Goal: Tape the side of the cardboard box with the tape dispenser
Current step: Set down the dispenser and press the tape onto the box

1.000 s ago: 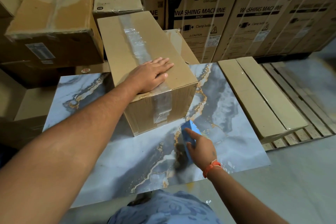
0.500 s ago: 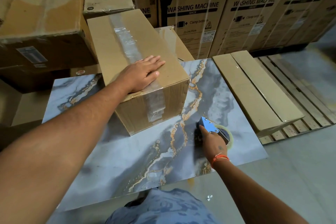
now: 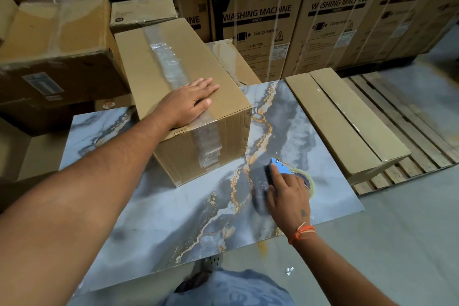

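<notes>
Cardboard box (image 3: 173, 77), one: plain brown, long and rectangular, standing on my worktop (image 3: 173, 218) toward its far left part. One strip of clear, wrinkled tape (image 3: 165, 57) runs the length of its top and folds down over the near end face, where it ends in a ragged edge. The side facing right is bare corrugated board. No print legible on it.

Tape dispenser (image 3: 282, 166), one: blue body, carrying a roll of clear tape (image 3: 308, 181), lying on the worktop to the right of the box and apart from it.

Hands, two. My left hand (image 3: 190, 103) lies flat, fingers spread together, palm down on the box top near its front edge, partly over the tape strip. My right hand (image 3: 288, 194) rests on the dispenser, fingers curled over the blue body; whether the grip is closed around it I cannot tell. One orange thread band (image 3: 301, 232) circles my right wrist.

Worktop, one: a grey-blue marbled slab with gold veining.

Large cartons behind, two readable: the first (image 3: 258, 20) printed "LG", "WASHING MACHINE", "BACK", "Clamp bottom", "CAUTION"; the second (image 3: 342, 7) printed "LG", "WASHING MACHINE". Further cartons to the right are blurred.

Flat long carton (image 3: 342, 119), one, lying on a wooden pallet (image 3: 402, 136) right of the worktop.

Other brown boxes at left: several, with labels too small to read.
</notes>
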Motion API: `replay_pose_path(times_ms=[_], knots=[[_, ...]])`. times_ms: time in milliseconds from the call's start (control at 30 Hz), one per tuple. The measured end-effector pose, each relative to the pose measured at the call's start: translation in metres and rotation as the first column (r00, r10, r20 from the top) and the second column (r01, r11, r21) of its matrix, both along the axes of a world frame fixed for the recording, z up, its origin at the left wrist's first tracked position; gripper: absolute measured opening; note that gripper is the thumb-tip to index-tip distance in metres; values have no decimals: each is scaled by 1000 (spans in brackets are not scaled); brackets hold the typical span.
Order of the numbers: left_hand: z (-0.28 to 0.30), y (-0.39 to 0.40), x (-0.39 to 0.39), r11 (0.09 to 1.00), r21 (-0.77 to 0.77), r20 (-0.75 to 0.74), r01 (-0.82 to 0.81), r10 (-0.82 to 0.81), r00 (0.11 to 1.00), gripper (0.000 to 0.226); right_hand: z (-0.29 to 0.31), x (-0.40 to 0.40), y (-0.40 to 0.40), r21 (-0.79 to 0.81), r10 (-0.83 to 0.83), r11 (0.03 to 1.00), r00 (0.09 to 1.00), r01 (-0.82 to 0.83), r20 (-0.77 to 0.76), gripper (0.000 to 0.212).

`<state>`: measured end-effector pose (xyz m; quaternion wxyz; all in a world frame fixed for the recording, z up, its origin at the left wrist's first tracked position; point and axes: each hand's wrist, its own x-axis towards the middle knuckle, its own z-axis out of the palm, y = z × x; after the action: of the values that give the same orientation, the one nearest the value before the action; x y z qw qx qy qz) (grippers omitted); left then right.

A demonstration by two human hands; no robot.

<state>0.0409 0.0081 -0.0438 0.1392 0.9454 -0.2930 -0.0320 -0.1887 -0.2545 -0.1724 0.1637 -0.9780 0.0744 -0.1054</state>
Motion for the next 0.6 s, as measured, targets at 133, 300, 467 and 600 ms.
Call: replay_pose_path(times_ms=[133,300,467,600], knots=[[1,-1,-2,1000,9,4,1,-1,1000,56,15,0,31,190,47,979,991,-71,125,55],[2,0,-3,1000,-10,26,19,-18,999,53,25,1,77,308,88,943,986,-129,143,55],[-1,3,3,999,-7,14,51,-50,999,56,35,17,119,391,11,918,990,-66,140,63],[-1,5,10,995,55,2,86,-86,996,65,51,45,160,433,-63,901,973,-41,224,69]])
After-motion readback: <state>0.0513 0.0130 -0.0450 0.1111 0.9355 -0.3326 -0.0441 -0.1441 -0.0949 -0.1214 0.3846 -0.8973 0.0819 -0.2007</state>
